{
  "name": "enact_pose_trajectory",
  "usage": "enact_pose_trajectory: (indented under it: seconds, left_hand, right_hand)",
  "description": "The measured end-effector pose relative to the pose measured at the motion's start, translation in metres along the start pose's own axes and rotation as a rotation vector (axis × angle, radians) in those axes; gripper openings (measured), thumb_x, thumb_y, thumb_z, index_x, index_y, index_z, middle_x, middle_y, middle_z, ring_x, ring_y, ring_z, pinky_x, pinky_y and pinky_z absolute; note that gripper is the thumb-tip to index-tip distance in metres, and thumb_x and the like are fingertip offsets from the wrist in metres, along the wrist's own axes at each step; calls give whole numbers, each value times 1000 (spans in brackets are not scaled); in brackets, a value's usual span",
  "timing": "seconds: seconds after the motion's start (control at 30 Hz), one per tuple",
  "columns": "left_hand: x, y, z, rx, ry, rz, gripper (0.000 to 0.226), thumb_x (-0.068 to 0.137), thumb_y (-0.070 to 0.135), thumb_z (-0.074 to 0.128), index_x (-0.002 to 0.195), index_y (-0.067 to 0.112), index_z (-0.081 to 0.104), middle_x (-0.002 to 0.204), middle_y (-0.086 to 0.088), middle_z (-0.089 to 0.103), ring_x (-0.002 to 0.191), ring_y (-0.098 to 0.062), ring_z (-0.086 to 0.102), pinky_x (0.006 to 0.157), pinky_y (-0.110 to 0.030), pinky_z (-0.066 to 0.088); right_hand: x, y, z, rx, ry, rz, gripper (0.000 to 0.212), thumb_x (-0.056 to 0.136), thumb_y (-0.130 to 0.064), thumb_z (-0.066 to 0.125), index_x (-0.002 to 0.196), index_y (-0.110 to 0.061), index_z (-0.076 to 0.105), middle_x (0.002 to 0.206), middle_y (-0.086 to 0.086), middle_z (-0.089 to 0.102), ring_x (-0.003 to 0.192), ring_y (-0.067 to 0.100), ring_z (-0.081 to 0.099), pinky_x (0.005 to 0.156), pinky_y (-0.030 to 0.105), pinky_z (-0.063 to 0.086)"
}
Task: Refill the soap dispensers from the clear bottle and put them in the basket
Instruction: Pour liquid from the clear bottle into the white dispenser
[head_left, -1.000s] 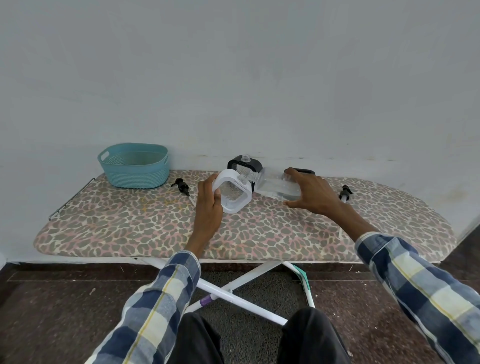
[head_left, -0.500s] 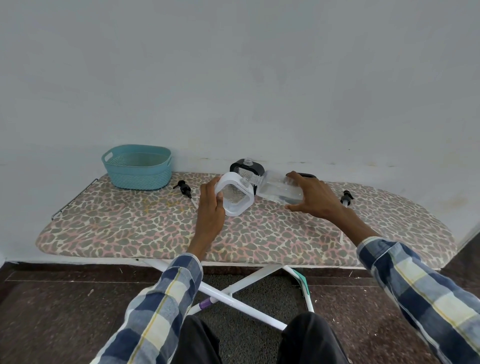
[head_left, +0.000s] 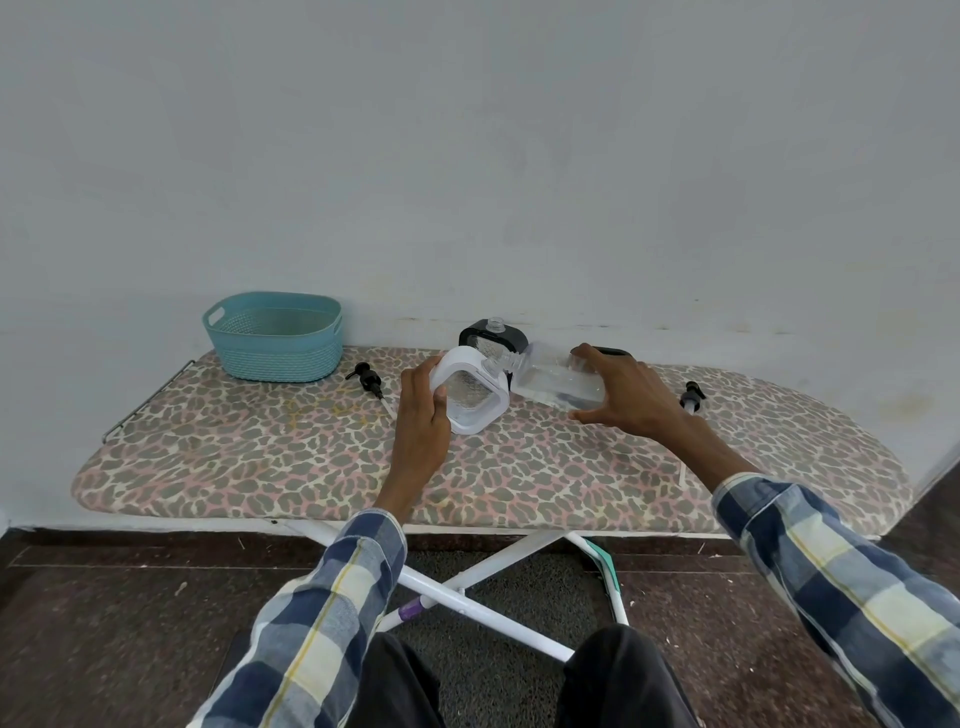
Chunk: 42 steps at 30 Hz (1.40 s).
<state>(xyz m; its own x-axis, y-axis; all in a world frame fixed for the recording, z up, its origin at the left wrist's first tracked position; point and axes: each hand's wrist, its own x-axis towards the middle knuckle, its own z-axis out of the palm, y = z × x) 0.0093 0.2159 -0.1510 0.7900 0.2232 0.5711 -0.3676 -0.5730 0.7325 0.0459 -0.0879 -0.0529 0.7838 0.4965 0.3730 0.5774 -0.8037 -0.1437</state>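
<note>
Now pouring. My left hand (head_left: 421, 410) tilts white dispenser (head_left: 475, 389) neck toward clear bottle (head_left: 558, 382); my right hand (head_left: 623, 395) holds bottle near-horizontal, mouth at neck, over ironing board (head_left: 311, 457). Basket (head_left: 275, 338) waits far left, empty.

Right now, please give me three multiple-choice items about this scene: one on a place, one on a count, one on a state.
1. Where does the basket stand on the ironing board?
A. far left end
B. far right end
C. near edge, middle

2. How many black pump heads lie loose on the board?
A. one
B. two
C. four

3. How is the clear bottle held?
A. upright
B. tipped, neck at the white dispenser
C. lying alone

Key: 1 A, it stands by the wall at the left end. 2 B, one pump left of the left hand, one pump beyond the right hand. 3 B, the neck meets the dispenser's opening.
</note>
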Motion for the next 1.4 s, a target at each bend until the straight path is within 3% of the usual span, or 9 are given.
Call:
enact_pose_trajectory:
  seconds: [0.67,1.4]
  left_hand:
    - [0,0,-2,4,-9,-28,48,110,1,44,157,14,42,147,-7,43,122,-10,48,100,-31,41]
    - [-1,1,-2,5,-15,-67,48,112,2,42,158,14,39,152,-6,42,126,-10,46,101,-33,40]
  right_hand:
    - [7,-4,-14,-83,-43,31,78,75,-49,92,138,-30,49,130,-4,71,103,30,69,77,43,57]
    - [15,-13,-29,-146,-50,33,70,78,-47,90,134,-34,50,127,-2,74,102,30,68,76,42,55]
